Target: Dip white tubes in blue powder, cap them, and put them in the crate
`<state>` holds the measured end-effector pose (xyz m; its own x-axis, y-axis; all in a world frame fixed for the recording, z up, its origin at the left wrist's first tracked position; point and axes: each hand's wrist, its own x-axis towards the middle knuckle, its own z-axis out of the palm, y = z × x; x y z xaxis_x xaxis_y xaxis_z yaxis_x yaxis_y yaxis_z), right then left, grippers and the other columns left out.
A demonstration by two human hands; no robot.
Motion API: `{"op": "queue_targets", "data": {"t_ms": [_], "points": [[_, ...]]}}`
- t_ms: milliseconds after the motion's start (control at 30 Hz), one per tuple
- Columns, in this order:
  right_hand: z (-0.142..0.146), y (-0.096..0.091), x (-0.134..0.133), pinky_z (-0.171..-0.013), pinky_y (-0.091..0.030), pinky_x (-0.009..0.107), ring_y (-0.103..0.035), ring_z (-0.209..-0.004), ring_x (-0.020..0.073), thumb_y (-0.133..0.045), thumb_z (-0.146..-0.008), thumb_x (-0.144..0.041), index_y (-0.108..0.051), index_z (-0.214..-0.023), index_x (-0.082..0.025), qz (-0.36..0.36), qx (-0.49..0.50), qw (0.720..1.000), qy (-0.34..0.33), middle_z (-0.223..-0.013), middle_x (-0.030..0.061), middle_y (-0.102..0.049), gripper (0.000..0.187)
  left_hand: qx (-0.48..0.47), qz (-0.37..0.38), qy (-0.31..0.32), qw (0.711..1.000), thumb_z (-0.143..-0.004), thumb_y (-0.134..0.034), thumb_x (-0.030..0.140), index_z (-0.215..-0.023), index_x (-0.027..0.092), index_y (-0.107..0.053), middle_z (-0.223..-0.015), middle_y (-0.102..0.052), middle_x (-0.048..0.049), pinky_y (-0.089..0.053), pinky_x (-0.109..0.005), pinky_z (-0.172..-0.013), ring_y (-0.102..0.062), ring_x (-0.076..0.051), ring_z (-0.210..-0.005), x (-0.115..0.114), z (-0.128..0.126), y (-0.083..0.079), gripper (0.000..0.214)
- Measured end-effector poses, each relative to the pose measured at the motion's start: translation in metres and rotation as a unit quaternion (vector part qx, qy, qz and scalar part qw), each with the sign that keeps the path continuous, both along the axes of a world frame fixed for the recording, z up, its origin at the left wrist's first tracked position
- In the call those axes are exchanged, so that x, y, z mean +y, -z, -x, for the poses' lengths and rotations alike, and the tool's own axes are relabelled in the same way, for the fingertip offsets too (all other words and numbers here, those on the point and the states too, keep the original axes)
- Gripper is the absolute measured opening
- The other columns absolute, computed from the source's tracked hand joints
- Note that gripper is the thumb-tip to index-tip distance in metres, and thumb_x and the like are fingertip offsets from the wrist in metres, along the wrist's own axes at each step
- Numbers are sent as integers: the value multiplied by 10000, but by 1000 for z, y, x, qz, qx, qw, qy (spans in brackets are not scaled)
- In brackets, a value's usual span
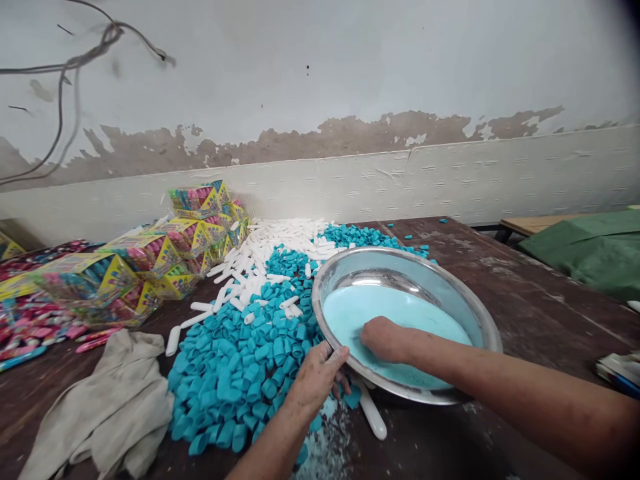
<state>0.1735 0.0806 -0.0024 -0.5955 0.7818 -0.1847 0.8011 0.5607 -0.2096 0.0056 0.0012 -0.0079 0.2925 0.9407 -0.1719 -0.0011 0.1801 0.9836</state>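
Observation:
A wide steel basin [483,327] is tilted on the dark table, with light-blue contents [400,310] that look like fine powder or liquid. My left hand [320,373] grips its near left rim, thumb on top and fingers curled underneath. Inside the basin, my right hand [385,339] is closed, knuckles bent and fingertips sunk in the blue contents; what it holds, if anything, is hidden. Many teal plastic caps [235,373] lie heaped left of the basin, mixed with white plastic tubes [285,237]. One white tube [371,410] rests below the near rim.
Packed clear-and-yellow boxes [150,257] of colourful pens are stacked at the left. Loose pink and red pens [37,327] lie beside them, and a beige cloth [110,407] is in front. Pale powder [327,440] dusts the brown table [525,293]. A green cover [590,250] is at far right.

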Motion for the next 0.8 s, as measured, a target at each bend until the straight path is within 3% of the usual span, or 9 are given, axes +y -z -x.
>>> {"op": "queue_targets", "data": {"t_ms": [167, 267, 333, 400, 467, 533, 600, 800], "points": [[-9, -17, 5, -544, -385, 216, -541, -602, 155, -569, -554, -103, -615, -641, -164, 113, 71, 991, 14, -593, -13, -588, 115, 30, 9, 0, 1000, -719, -486, 562, -804, 143, -489, -593, -580, -13, -312, -195, -351, -526, -129, -405, 0, 1, 0, 427], [-25, -26, 4, -530, -381, 198, -510, -571, 125, -542, -566, -149, -601, -654, -165, 161, 124, 978, 44, -571, -42, -549, 107, 147, -31, -46, 988, -738, -476, 544, -643, 178, -431, -443, -471, 33, -311, -215, -403, -458, -121, -393, -1, 5, -2, 380], [-34, -28, 0, -521, -382, 198, -492, -548, 117, -514, -559, -157, -584, -645, -164, 179, 155, 969, 67, -551, -46, -525, 111, 257, -122, -119, 951, -735, -522, 487, -561, 187, -383, -457, -433, 38, -313, -225, -466, -446, -120, -455, -3, 8, -9, 373], [-41, -29, -5, -504, -385, 196, -479, -528, 113, -494, -555, -161, -563, -637, -165, 189, 183, 961, 87, -538, -44, -509, 108, 326, -222, -152, 906, -744, -548, 399, -598, 179, -445, -566, -492, 15, -338, -238, -543, -484, -142, -571, -4, 7, -19, 284], [-45, -29, -9, -496, -388, 191, -469, -520, 108, -490, -554, -161, -546, -632, -167, 189, 208, 955, 99, -537, -42, -503, 97, 355, -293, -120, 880, -767, -531, 313, -794, 177, -543, -740, -576, -25, -377, -267, -646, -530, -178, -710, -3, -1, -31, 139], [-49, -30, -13, -492, -384, 186, -460, -513, 103, -487, -557, -155, -541, -632, -169, 178, 226, 952, 103, -534, -43, -500, 94, 379, -336, -67, 860, -779, -511, 265, -949, 179, -560, -889, -606, -66, -384, -302, -742, -544, -213, -837, 2, -14, -41, 197], [-51, -31, -18, -485, -369, 182, -451, -508, 99, -480, -559, -140, -536, -623, -171, 157, 240, 952, 105, -528, -46, -495, 90, 405, -345, -28, 847, -782, -504, 269, -949, 169, -579, -911, -619, -89, -383, -320, -761, -549, -236, -874, 11, -29, -47, 208], [-55, -31, -31, -522, -366, 198, -483, -553, 109, -455, -591, -103, -513, -590, -169, 73, 257, 957, 115, -555, -32, -545, 88, 358, -288, 8, 888, -715, -560, 255, -831, 188, -591, -772, -639, -29, -379, -255, -634, -574, -190, -740, 38, -64, -39, 138]]}}
